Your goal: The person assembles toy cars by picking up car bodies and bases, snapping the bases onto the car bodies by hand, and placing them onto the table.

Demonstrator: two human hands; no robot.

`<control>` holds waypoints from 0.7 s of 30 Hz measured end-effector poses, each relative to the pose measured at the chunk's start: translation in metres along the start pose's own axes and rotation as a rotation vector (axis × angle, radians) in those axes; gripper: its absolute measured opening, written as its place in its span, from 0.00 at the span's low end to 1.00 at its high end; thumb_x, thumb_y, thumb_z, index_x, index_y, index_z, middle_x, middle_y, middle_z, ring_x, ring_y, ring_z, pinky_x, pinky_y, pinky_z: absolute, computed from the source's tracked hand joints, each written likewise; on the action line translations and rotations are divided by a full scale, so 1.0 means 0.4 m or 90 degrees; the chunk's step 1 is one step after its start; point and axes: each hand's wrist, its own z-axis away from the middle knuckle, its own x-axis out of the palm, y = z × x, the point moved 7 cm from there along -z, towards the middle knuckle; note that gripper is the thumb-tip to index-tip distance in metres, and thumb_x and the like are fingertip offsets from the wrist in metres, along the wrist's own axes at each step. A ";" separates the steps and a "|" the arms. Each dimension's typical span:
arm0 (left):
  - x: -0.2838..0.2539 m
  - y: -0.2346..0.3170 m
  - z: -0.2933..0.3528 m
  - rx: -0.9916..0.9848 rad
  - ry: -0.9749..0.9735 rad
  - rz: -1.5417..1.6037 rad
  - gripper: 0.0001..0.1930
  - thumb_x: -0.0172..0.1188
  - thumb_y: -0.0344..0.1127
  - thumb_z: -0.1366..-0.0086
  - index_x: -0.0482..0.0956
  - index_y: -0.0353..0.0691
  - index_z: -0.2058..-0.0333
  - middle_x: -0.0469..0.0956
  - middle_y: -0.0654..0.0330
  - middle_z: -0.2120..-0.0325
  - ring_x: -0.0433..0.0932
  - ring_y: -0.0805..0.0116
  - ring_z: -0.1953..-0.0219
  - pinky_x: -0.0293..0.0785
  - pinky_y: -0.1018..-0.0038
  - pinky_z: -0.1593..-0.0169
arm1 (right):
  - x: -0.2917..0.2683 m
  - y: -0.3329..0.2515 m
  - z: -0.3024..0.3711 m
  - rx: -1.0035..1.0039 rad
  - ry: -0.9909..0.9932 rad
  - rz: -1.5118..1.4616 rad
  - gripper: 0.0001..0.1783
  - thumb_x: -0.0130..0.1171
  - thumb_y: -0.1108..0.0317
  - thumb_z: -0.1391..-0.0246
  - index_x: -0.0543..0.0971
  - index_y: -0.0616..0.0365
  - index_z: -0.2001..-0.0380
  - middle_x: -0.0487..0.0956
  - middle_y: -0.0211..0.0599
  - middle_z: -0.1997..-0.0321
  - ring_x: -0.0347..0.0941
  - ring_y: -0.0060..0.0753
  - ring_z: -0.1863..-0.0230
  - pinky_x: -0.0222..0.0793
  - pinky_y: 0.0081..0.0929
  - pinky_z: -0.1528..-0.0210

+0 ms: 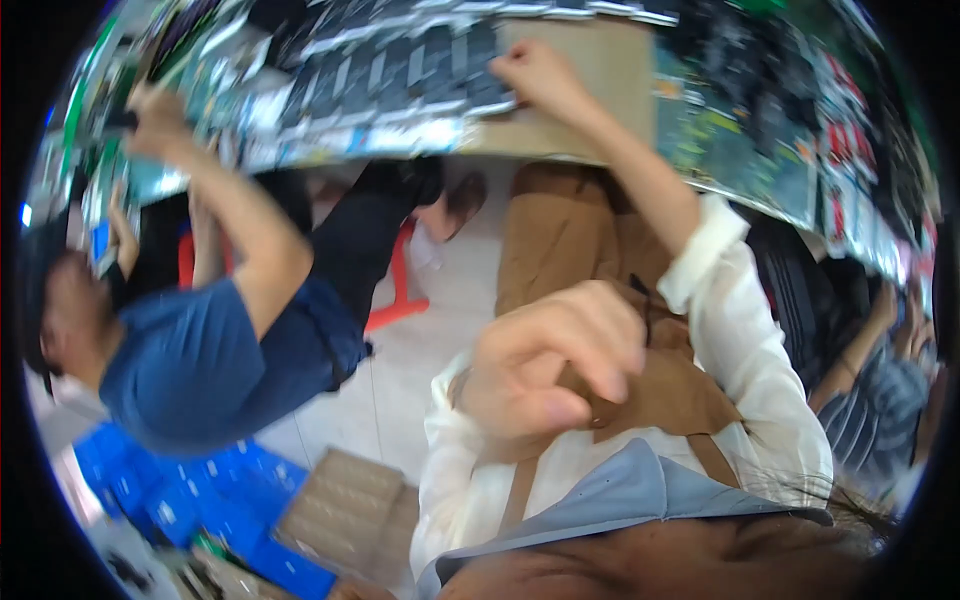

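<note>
My left hand (pixel 560 360) is raised close to the camera, in front of the brown apron (pixel 680 390). Its fingers are loosely curled with the thumb apart, and nothing shows between them; the hand is blurred. Far off, my right hand (pixel 540 78) is closed over a brown cardboard sheet (pixel 590 55) on the table. The hand sits by the right end of rows of dark flat rectangular pieces (pixel 400 75). Whatever its curled fingers hold, if anything, is hidden.
At the left, a person in a blue shirt (pixel 190 360) reaches over the table. Black items (pixel 740 60) and a green patterned mat (pixel 700 140) lie right of the cardboard. Blue boxes (pixel 190 490) and a brown carton (pixel 340 510) stand lower left. A red stool (pixel 400 285) is behind a leg.
</note>
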 end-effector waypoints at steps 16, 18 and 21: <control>-0.182 -0.198 0.071 -0.241 0.305 -0.128 0.09 0.46 0.38 0.35 0.67 0.37 0.67 0.64 0.59 0.72 0.65 0.63 0.65 0.63 0.67 0.57 | -0.651 0.138 0.666 -0.203 0.708 0.385 0.36 0.69 0.65 0.67 0.68 0.58 0.50 0.70 0.41 0.51 0.62 0.45 0.47 0.55 0.38 0.44; -0.207 -0.242 0.079 -0.263 0.321 -0.119 0.09 0.45 0.38 0.35 0.67 0.38 0.65 0.65 0.60 0.71 0.65 0.64 0.64 0.63 0.68 0.55 | -0.785 0.264 0.790 -0.031 0.792 0.476 0.46 0.70 0.63 0.66 0.58 0.61 0.43 0.62 0.50 0.45 0.55 0.50 0.41 0.49 0.41 0.39; -0.201 -0.296 0.062 -0.301 0.313 -0.081 0.09 0.44 0.38 0.34 0.68 0.38 0.64 0.65 0.60 0.70 0.66 0.64 0.63 0.64 0.68 0.54 | -0.894 0.422 0.896 0.139 0.751 0.469 0.55 0.71 0.61 0.66 0.49 0.60 0.38 0.56 0.55 0.41 0.52 0.53 0.39 0.47 0.41 0.37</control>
